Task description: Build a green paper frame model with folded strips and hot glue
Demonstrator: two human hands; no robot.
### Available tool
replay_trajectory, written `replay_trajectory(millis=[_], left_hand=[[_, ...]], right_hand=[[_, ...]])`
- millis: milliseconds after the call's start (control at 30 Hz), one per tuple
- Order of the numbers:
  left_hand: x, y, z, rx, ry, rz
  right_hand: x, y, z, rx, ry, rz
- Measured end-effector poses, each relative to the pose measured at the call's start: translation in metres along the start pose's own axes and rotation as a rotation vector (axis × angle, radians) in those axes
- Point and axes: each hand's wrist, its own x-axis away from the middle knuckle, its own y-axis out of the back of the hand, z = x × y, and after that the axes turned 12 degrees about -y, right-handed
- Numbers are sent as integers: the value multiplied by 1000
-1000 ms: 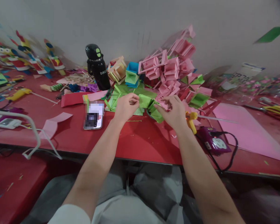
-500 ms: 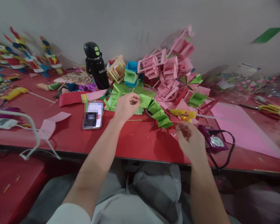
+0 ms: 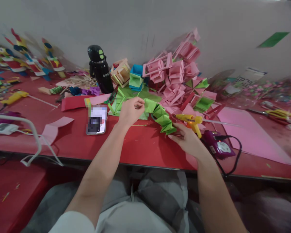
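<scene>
Pinched fingers of my left hand (image 3: 133,110) hold the upper left end of a pleated green paper strip (image 3: 164,120). The strip curves down to the right over the red table (image 3: 145,145). At its lower right end is my right hand (image 3: 185,137), thumb and fingers apart. I cannot tell whether its fingertips touch the paper. Just beyond that hand lies a yellow glue gun (image 3: 190,119) with a clear glue stick poking out to the right. Flat green paper pieces (image 3: 117,106) lie behind my left hand.
A phone (image 3: 97,120) lies left of my left forearm. Behind stand a black bottle (image 3: 100,69) and a heap of folded pink paper shapes (image 3: 176,69). At right are a purple power box (image 3: 219,145) with a black cord and a pink sheet (image 3: 252,136).
My right hand has moved left from beside the glue gun to the lower end of the green strip, its fingers spreading. My left hand keeps its pinch in nearly the same place.
</scene>
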Motion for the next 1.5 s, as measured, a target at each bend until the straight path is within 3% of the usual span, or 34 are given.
replay_trajectory(millis=[333,533,700,900,1233,1500], left_hand=[[-1,0,-2,-5,13,-15],[-1,0,-4,-41,18,-144],[-2,0,-5,-111,19,-265],[-1,-3,1,-165,38,-221],[1,-12,1,-141,40,-180],[6,-22,-1,-53,-12,-170]], right_hand=[[-9,-9,33,-221,-13,-88],[-42,-17,79,-267,136,-252],[-69,-37,107,-178,286,-370],[-67,-62,103,-193,328,-433],[-65,-76,95,-15,476,-500],[-70,-79,92,46,505,-500]])
